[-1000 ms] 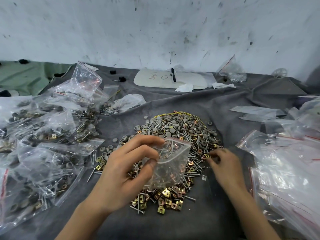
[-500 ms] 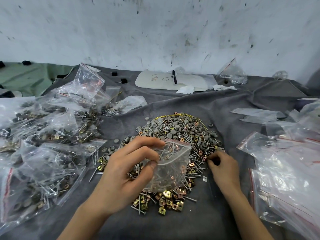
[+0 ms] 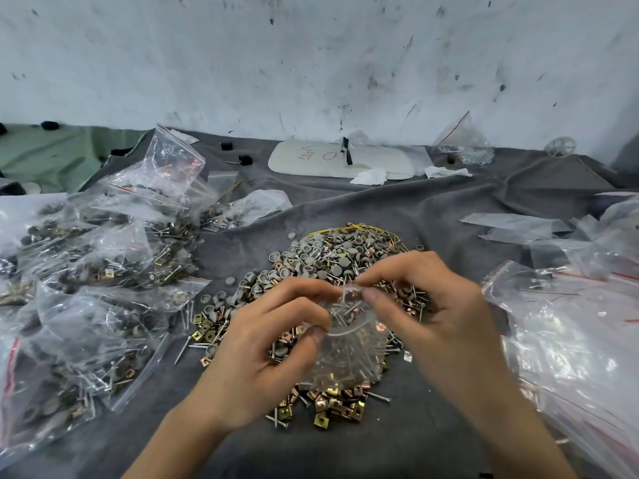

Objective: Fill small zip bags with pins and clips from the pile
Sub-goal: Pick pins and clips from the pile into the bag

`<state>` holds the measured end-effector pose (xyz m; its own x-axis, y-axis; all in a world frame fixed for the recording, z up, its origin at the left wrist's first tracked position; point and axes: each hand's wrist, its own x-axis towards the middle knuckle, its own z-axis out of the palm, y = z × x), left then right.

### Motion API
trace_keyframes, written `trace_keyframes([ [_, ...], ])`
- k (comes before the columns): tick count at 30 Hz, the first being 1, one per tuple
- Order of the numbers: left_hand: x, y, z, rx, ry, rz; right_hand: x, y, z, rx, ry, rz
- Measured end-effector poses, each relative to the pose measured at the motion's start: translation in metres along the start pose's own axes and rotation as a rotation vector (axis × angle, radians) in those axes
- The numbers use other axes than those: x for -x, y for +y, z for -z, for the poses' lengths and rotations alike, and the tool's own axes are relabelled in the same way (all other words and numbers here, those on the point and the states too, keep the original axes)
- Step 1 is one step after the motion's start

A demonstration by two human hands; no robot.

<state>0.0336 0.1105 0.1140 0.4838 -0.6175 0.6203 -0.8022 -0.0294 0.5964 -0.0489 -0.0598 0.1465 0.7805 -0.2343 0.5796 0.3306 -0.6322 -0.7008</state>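
Two hands share one small zip bag [image 3: 349, 344]. The left hand [image 3: 273, 344] pinches the near-left lip of its mouth between thumb and curled fingers. The right hand [image 3: 446, 316] pinches the far-right lip with thumb and forefinger; whether those fingertips also hold pins I cannot tell.

The bag hangs between the two grips with its mouth spread, facing up and away from the person. Its long axis runs from the mouth down and back toward the person, tilted rather than upright. The pins inside lie mostly along that axis.

Directly beneath is the pile [image 3: 332, 261], and the bag's bottom sags near the brass clips [image 3: 339, 406].

The likely risks:
- If either pinch slackens, the mouth could fold shut or tip, spilling pins back onto the pile.
- The sharp pins, with weight on them, could pierce the thin film.

Filled bags [image 3: 103, 271] lie well left of the grips, and empty bags [image 3: 570, 333] lie to the right.
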Motion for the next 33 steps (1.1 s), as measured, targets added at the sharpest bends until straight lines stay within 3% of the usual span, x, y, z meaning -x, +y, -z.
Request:
trace_keyframes([
  [6, 0.003, -0.006, 0.006, -0.009, 0.035, 0.02, 0.005, 0.035, 0.004, -0.157, 0.214, -0.313],
  [11, 0.004, -0.015, 0.015, -0.026, 0.107, 0.06, 0.018, 0.086, -0.017, 0.092, -0.032, -0.519],
  [15, 0.008, -0.018, 0.021, 0.04, 0.24, 0.132, 0.012, 0.11, -0.032, 0.247, -0.017, -0.536],
  [19, 0.01, -0.018, 0.022, 0.033, 0.274, 0.177, -0.025, 0.12, -0.046, 0.42, -0.018, -0.374],
  [26, 0.012, -0.015, 0.026, 0.019, 0.272, 0.206, -0.059, 0.138, -0.073, 0.698, -0.292, -0.386],
  [30, 0.013, -0.014, 0.031, -0.013, 0.277, 0.206, -0.059, 0.14, -0.075, 0.583, -0.19, -0.447],
  [33, 0.014, -0.014, 0.031, -0.028, 0.264, 0.192, -0.059, 0.133, -0.071, 0.362, -0.019, -0.517],
])
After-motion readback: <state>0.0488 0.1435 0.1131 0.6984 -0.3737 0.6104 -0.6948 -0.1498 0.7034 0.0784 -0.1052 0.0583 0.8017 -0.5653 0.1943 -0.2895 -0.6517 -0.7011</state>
